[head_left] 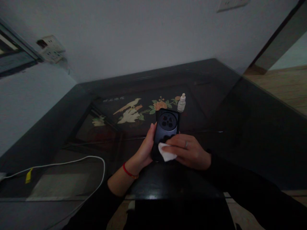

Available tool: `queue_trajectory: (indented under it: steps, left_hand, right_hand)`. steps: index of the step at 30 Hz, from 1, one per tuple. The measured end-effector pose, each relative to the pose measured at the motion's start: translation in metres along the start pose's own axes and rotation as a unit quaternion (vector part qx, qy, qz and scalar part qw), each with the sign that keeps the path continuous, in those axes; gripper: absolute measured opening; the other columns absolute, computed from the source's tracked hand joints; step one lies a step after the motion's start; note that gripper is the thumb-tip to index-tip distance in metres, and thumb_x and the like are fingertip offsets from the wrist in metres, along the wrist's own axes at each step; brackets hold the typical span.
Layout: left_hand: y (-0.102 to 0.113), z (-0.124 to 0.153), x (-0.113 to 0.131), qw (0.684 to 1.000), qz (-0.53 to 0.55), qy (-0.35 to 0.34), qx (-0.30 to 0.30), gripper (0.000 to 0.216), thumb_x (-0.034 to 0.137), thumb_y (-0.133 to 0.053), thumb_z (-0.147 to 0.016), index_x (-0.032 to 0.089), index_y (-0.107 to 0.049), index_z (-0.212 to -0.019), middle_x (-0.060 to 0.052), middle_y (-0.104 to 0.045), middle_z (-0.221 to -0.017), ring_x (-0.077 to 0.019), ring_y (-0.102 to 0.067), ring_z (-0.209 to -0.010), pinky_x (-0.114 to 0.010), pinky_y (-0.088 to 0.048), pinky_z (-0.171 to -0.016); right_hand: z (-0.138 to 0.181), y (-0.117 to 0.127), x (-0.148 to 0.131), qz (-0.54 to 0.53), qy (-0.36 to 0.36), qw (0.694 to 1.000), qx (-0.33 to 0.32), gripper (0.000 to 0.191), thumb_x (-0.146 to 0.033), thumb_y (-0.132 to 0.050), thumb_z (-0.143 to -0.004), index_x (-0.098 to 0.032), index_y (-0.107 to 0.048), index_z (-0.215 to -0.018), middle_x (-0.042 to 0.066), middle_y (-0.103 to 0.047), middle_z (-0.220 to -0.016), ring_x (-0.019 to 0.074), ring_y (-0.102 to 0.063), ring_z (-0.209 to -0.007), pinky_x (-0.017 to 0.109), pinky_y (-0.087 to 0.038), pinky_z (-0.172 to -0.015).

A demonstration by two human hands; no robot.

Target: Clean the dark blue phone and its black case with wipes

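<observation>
A dark smartphone (161,135) is held with its back and round camera block facing up. My left hand (146,146) grips it along its left edge, thumb on the side and the other fingers hidden beneath. A white cloth or tissue (166,153) is pinched in my right hand (189,151) and pressed against the lower part of the phone's back. Just beyond the phone's upper right corner stands a small dropper bottle (181,103) with a white top and a label.
The dark glossy table (192,179) bears a bird-and-flower picture (130,113). A white cable (67,162) with a yellow tag (28,175) curves over the left side. Power sockets (51,48) are on the wall at left. The wall borders the table's far edge.
</observation>
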State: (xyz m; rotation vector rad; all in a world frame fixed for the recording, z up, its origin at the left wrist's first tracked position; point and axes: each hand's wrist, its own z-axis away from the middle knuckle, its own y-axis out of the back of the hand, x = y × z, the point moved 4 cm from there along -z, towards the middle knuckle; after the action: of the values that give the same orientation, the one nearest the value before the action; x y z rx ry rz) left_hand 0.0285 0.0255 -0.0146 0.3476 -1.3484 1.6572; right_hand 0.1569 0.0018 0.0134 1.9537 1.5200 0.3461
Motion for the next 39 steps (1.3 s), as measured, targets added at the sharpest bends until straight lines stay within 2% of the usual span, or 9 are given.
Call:
queue_trajectory:
  steps: [3,5,10,12,17,19,26,32,39]
  left_hand:
    - [0.000,0.000,-0.005,1.000,0.002,0.024,0.018,0.044,0.050,-0.045,-0.093,0.023,-0.062,-0.123,-0.006,-0.071,-0.108,-0.0210,-0.067,-0.098,-0.035,-0.048,-0.093]
    - [0.000,0.000,-0.008,0.999,0.006,0.036,0.022,0.045,0.050,-0.049,-0.091,0.023,-0.062,-0.123,-0.006,-0.071,-0.108,-0.0213,-0.067,-0.096,-0.034,-0.049,-0.090]
    - [0.000,-0.001,-0.007,1.000,0.009,0.015,-0.004,0.050,0.054,-0.044,-0.092,0.019,-0.063,-0.123,-0.008,-0.072,-0.107,-0.0221,-0.067,-0.097,-0.035,-0.049,-0.091]
    - [0.000,-0.001,-0.006,1.000,0.006,0.011,-0.007,0.050,0.054,-0.043,-0.092,0.018,-0.064,-0.121,-0.009,-0.072,-0.107,-0.0222,-0.066,-0.099,-0.035,-0.048,-0.093]
    - [0.000,0.000,-0.011,0.999,0.013,0.030,0.004,0.042,0.049,-0.046,-0.093,0.021,-0.063,-0.120,-0.006,-0.072,-0.106,-0.0207,-0.067,-0.096,-0.034,-0.049,-0.091]
    - [-0.001,0.001,-0.013,0.999,0.011,0.032,0.002,0.043,0.049,-0.048,-0.092,0.022,-0.063,-0.121,-0.005,-0.072,-0.103,-0.0200,-0.067,-0.093,-0.032,-0.049,-0.088]
    - [0.001,-0.001,-0.014,0.999,-0.011,0.030,-0.009,0.050,0.055,-0.042,-0.092,0.019,-0.065,-0.117,-0.006,-0.073,-0.096,-0.0186,-0.067,-0.083,-0.030,-0.051,-0.080]
    - [0.003,-0.002,-0.014,0.999,-0.016,0.033,-0.009,0.048,0.054,-0.046,-0.091,0.023,-0.061,-0.125,-0.004,-0.073,-0.095,-0.0158,-0.066,-0.073,-0.028,-0.051,-0.072]
    - [0.001,-0.004,-0.010,1.000,0.007,0.001,-0.006,0.052,0.056,-0.041,-0.092,0.019,-0.064,-0.122,-0.009,-0.073,-0.105,-0.0237,-0.067,-0.099,-0.037,-0.048,-0.094]
  right_hand:
    - [0.005,0.008,0.021,0.042,-0.103,0.993,0.033,0.019,-0.010,-0.053,-0.089,-0.016,-0.066,-0.102,0.009,-0.069,-0.092,0.0168,-0.065,-0.084,0.030,-0.056,-0.074]
    - [0.006,0.007,0.022,0.048,-0.111,0.992,0.027,0.020,-0.011,-0.053,-0.089,-0.017,-0.066,-0.103,0.009,-0.069,-0.094,0.0170,-0.066,-0.087,0.030,-0.056,-0.075]
    - [0.000,-0.007,-0.011,-0.022,0.045,0.997,-0.060,0.019,-0.014,-0.049,-0.092,-0.014,-0.065,-0.101,0.008,-0.070,-0.088,0.0156,-0.065,-0.080,0.028,-0.054,-0.069]
    - [-0.001,-0.006,-0.013,-0.026,0.058,0.996,-0.055,0.019,-0.015,-0.048,-0.093,-0.014,-0.065,-0.099,0.008,-0.070,-0.087,0.0158,-0.065,-0.080,0.028,-0.054,-0.069]
    - [0.004,0.008,0.018,0.042,-0.085,0.995,0.039,0.021,-0.009,-0.053,-0.088,-0.017,-0.066,-0.103,0.009,-0.068,-0.092,0.0176,-0.064,-0.083,0.031,-0.055,-0.072]
    - [0.004,0.009,0.022,0.043,-0.103,0.993,0.047,0.022,-0.009,-0.054,-0.087,-0.018,-0.066,-0.103,0.008,-0.067,-0.091,0.0179,-0.063,-0.083,0.032,-0.055,-0.072]
    - [-0.004,-0.007,-0.014,-0.013,0.059,0.998,-0.036,0.016,-0.014,-0.051,-0.091,-0.013,-0.066,-0.096,0.007,-0.068,-0.084,0.0167,-0.063,-0.081,0.029,-0.052,-0.069]
    - [-0.002,0.000,0.004,0.012,-0.035,0.999,-0.001,0.018,-0.011,-0.050,-0.090,-0.015,-0.064,-0.101,0.008,-0.068,-0.088,0.0167,-0.062,-0.079,0.029,-0.054,-0.068]
    - [-0.001,-0.009,-0.011,-0.051,0.037,0.996,-0.067,0.016,-0.014,-0.051,-0.090,-0.014,-0.063,-0.100,0.007,-0.069,-0.088,0.0172,-0.061,-0.082,0.029,-0.052,-0.072]
